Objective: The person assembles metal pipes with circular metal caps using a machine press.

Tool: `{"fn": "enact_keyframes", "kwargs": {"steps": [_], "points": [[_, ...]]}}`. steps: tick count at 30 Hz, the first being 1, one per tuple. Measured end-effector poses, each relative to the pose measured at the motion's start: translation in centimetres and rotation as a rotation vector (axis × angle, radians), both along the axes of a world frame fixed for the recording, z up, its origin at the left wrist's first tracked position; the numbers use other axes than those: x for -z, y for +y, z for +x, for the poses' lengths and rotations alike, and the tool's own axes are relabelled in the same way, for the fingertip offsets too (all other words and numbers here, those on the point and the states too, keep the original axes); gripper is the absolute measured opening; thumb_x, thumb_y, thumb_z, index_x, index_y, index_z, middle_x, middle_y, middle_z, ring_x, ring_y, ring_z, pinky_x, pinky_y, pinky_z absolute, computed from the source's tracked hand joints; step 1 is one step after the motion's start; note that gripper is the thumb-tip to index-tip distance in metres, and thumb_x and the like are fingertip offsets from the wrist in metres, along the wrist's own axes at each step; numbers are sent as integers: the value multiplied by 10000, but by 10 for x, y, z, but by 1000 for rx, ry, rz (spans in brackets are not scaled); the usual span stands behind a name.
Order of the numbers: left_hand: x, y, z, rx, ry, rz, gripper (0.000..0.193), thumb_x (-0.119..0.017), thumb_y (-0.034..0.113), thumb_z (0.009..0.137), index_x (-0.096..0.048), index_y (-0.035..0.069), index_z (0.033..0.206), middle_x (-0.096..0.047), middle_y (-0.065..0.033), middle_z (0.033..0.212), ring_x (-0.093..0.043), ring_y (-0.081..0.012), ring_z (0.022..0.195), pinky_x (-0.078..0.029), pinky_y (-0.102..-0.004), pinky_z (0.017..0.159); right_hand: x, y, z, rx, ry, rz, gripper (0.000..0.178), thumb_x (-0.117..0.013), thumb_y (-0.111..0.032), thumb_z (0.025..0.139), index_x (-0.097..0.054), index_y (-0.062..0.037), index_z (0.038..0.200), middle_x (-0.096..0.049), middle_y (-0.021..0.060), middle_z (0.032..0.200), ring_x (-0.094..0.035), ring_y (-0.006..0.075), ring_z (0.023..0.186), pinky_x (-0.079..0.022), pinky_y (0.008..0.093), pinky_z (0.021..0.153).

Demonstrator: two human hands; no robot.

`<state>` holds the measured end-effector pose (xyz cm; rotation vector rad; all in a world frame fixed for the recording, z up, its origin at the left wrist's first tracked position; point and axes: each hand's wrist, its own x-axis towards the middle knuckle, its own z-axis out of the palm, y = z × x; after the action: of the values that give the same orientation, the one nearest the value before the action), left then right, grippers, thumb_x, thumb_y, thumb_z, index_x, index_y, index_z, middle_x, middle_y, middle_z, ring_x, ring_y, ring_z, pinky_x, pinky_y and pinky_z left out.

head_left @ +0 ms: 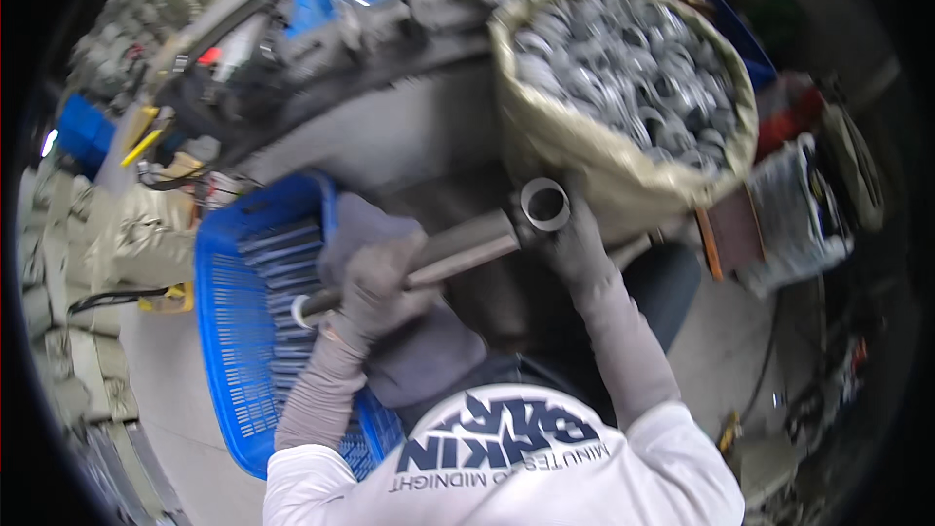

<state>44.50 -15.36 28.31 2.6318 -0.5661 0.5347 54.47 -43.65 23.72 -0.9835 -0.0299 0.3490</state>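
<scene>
My gloved left hand (375, 282) is wrapped around a long grey tube (469, 245), which slants up to the right across my lap. A pale round end (304, 312) shows on the other side of that hand, over the basket; whether it belongs to the same tube I cannot tell. In my gloved right hand (577, 245) is a short grey ring-shaped pipe piece (544, 206), its round opening facing up. The ring sits close to the tube's far end, and motion blur hides whether they touch. Grey cloth (419, 351) lies over my left leg.
On my left stands a blue plastic basket (219, 331) with several dark grey lengths inside. Ahead to the right, a large beige sack (594, 151) brims with grey rings (623, 63). A workbench or machine (370, 63) with blue parts runs along the far side. Sacks (146, 239) line the left.
</scene>
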Motion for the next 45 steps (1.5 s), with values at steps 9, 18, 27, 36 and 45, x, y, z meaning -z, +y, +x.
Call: {"fn": "enact_keyframes", "kwargs": {"steps": [9,18,27,36,45], "points": [[-1,-9,-3,-47,143,32,609,-893,356,713,-672,59,1197,-746,-136,986,-741,-348,913,-578,-461,818,40,-17,16,-255,68,315,357,-623,-378,1100,-630,-106,868,-624,12,880,-620,142,784,-549,320,814],[1,-7,3,-42,72,26,611,-894,346,708,-673,57,1200,-743,-130,970,-740,-345,894,-579,-454,803,24,-9,8,-62,190,42,348,-644,-408,1089,-666,-73,998,-640,49,815,-674,185,811,-596,353,735],[4,-7,3,-22,51,24,593,-881,342,721,-676,57,1199,-741,-128,968,-739,-340,880,-578,-449,784,50,-4,13,70,149,-90,334,-738,-310,1040,-690,-40,1231,-707,39,976,-698,129,838,-600,298,688],[0,-7,1,-40,52,16,568,-869,343,730,-679,66,1188,-740,-138,949,-736,-346,868,-579,-447,776,103,-18,4,-5,-23,-150,419,-611,-168,1108,-545,-3,1488,-704,107,1209,-690,171,1064,-633,322,933],[5,0,-1,-55,63,22,580,-870,334,715,-673,67,1191,-732,-128,918,-734,-347,839,-580,-449,769,13,-9,-17,-147,123,-80,458,-475,-362,1156,-628,24,1351,-696,116,1217,-712,189,1047,-673,355,863]]}}
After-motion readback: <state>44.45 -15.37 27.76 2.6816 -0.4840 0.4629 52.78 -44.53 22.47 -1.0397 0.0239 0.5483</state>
